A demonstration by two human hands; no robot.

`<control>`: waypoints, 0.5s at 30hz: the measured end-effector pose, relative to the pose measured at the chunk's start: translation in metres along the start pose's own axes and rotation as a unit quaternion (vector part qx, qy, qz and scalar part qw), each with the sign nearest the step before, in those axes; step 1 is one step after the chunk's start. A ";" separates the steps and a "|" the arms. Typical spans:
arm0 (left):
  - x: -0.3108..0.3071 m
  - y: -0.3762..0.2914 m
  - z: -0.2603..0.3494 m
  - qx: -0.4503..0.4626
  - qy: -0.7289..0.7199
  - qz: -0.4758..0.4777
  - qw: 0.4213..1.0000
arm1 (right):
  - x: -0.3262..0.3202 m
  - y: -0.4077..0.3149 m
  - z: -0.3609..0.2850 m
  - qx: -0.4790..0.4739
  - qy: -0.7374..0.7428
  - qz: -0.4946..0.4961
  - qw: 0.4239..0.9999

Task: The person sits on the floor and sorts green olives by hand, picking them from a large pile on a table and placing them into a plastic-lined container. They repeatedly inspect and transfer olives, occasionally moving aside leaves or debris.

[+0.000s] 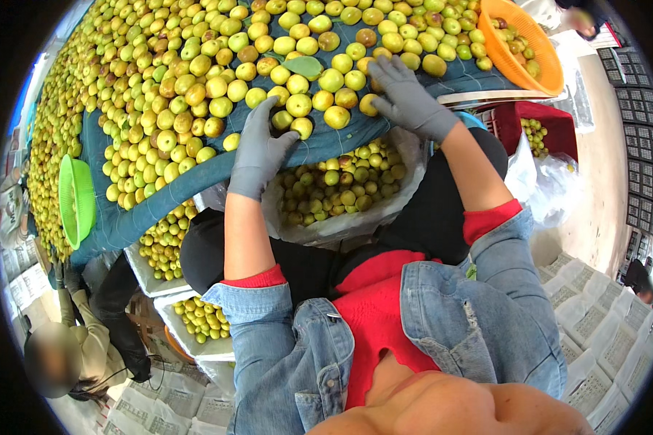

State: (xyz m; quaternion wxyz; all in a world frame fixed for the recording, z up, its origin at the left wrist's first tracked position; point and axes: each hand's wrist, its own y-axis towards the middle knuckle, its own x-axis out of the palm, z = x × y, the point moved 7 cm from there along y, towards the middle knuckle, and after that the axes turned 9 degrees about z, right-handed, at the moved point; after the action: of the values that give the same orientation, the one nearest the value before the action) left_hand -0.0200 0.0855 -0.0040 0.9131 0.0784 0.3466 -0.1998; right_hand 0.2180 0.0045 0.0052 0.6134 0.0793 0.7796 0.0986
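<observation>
Yellow-green jujubes (299, 105) lie spread over a blue cloth-covered sorting table (353, 138) before me. My left hand (258, 149), in a grey glove, rests at the table's padded front edge, thumb and fingers apart around the left side of a small cluster. Its thumb is beside one jujube (302, 128). To the right, my right hand (413, 103), gloved the same way, reaches over the cloth with its fingertips on the right side of that cluster; some fruit under it is hidden. A green leaf (303, 66) lies among the jujubes just beyond.
Below the edge, between my knees, sits a plastic-lined container of jujubes (348, 190). An orange basket (519, 49) stands at right, a green basket (77, 201) at left. White crates (160, 288) and a dark red crate (549, 130) flank me. A co-worker (92, 337) sits at left.
</observation>
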 end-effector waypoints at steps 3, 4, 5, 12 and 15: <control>0.001 -0.004 0.001 -0.007 -0.014 -0.014 1.000 | 0.012 -0.009 -0.018 -0.047 0.052 -0.008 0.997; 0.002 -0.005 -0.001 -0.020 -0.022 -0.023 0.999 | 0.011 -0.013 -0.024 -0.062 0.106 -0.005 0.992; 0.003 -0.007 -0.004 -0.034 -0.029 -0.032 0.998 | 0.010 -0.015 -0.027 -0.063 0.155 -0.025 0.986; 0.006 -0.007 -0.008 -0.053 -0.059 -0.054 0.995 | -0.023 -0.004 -0.058 -0.040 0.136 0.071 0.987; 0.004 -0.007 -0.012 -0.033 -0.059 -0.030 0.997 | -0.011 -0.001 -0.082 -0.050 0.056 0.059 0.995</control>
State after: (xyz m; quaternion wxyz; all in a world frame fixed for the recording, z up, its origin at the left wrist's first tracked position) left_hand -0.0267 0.0815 -0.0156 0.9278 0.0257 0.3006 -0.2193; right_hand 0.1408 -0.0041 0.0335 0.5650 0.0890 0.8009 0.1774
